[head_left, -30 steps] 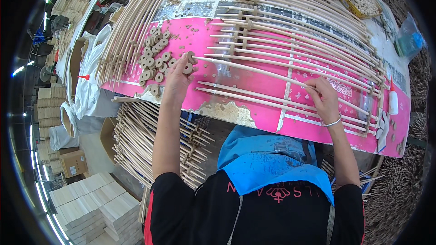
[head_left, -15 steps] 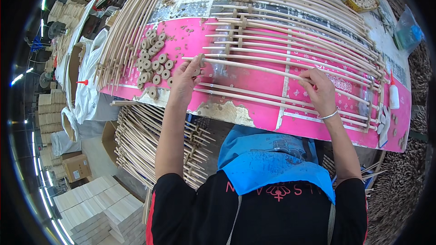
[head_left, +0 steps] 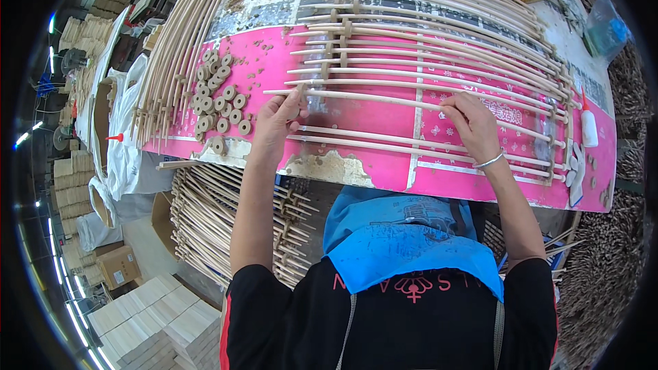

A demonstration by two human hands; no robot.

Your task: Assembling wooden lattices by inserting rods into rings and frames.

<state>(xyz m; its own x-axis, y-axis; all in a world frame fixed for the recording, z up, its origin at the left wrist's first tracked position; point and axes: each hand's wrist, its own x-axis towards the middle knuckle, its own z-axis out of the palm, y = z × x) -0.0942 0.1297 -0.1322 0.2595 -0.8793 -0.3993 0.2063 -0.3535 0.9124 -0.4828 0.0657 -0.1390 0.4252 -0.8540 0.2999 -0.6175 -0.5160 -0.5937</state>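
A thin wooden rod [head_left: 373, 99] lies across between my two hands, above the pink-covered table. My left hand [head_left: 274, 123] is closed near its left end, the fingertips against a small wooden disc [head_left: 302, 94] that sits around the rod. The rod's tip sticks out to the left past those fingers. Further along the same rod, my right hand [head_left: 474, 127] pinches it between thumb and fingers. Several similar rods [head_left: 397, 60] lie side by side beyond, many with discs near their ends. Two more rods [head_left: 384, 138] lie on the near side.
Loose wooden discs [head_left: 223, 105] are heaped left of my left hand. Bundled rods [head_left: 179, 55] lie at the table's left. A white glue bottle [head_left: 589, 128] with a red tip stands at the right. More rods [head_left: 226, 226] are stacked below the table's front edge.
The whole view has shifted slightly, moving the table leftward in the picture. Both hands keep their hold on the rod and disc, with little other movement.
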